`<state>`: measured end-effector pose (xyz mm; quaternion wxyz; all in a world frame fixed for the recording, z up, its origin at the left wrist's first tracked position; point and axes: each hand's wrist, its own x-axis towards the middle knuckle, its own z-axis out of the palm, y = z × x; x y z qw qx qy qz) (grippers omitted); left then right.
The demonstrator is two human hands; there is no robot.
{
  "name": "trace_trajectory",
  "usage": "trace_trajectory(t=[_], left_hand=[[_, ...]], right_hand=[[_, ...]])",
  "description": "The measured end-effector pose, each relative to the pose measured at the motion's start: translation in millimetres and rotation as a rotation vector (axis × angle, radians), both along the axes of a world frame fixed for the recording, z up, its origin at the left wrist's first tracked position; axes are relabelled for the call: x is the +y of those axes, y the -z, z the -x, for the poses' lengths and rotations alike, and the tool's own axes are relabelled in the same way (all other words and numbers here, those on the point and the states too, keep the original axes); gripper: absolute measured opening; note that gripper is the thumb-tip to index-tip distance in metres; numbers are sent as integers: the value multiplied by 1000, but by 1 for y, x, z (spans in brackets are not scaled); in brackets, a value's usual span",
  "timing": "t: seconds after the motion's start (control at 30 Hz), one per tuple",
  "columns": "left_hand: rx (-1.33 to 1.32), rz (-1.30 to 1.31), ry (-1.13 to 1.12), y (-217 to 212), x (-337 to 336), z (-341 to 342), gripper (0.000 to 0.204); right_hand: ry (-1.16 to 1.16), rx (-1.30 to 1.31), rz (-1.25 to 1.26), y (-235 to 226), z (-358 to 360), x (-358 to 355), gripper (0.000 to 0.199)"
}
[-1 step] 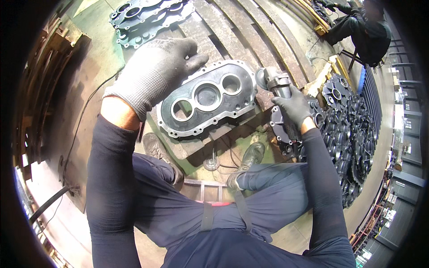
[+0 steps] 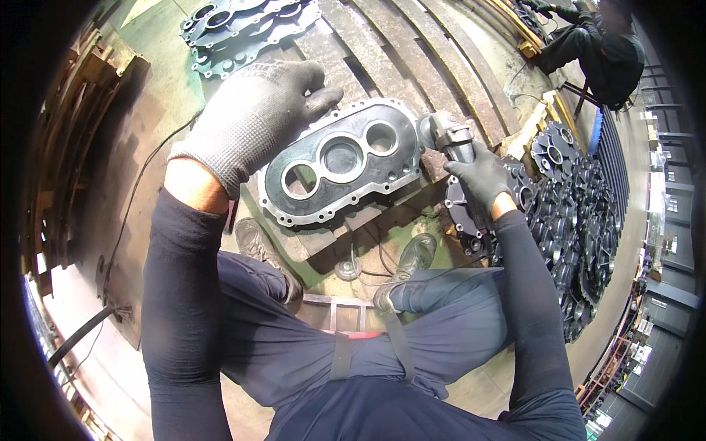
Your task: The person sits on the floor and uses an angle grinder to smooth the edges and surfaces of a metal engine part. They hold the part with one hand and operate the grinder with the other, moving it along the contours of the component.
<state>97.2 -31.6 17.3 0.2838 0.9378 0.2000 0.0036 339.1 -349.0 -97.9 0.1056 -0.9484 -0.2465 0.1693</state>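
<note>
A dark metal gear housing cover (image 2: 354, 185) with a bright bolt-hole rim and three round openings lies flat in front of me. My left hand (image 2: 268, 99), in a grey glove, is at its far left edge. The fingers are curled and pressed together; whatever they hold is hidden. Wrapped in my right hand (image 2: 484, 176), also gloved, is an angle grinder (image 2: 457, 141). Its round disc sits against or very close to the cover's right end; contact cannot be made out for certain.
Wooden slats (image 2: 382, 44) support the cover. More housing parts (image 2: 246, 33) lie at the far left, and a large pile of dark castings (image 2: 570, 220) stands at right. A co-worker (image 2: 603, 55) sits at the far right. A cable (image 2: 129, 213) runs along the floor at left.
My right hand has shifted slightly left with the angle grinder, bringing its disc closer to the cover's right end. The left hand and the cover look almost unmoved.
</note>
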Motion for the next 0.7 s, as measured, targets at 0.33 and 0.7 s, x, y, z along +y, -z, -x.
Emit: trace_trajectory(t=[0.33,0.7], left_hand=[[8,-94,12,13,11,2,48],[-148,-226,111,17,8,3,37]], right_hand=[[-133,-19,143,1,2,17,62],[-116,-88,191,22,2,17,66]])
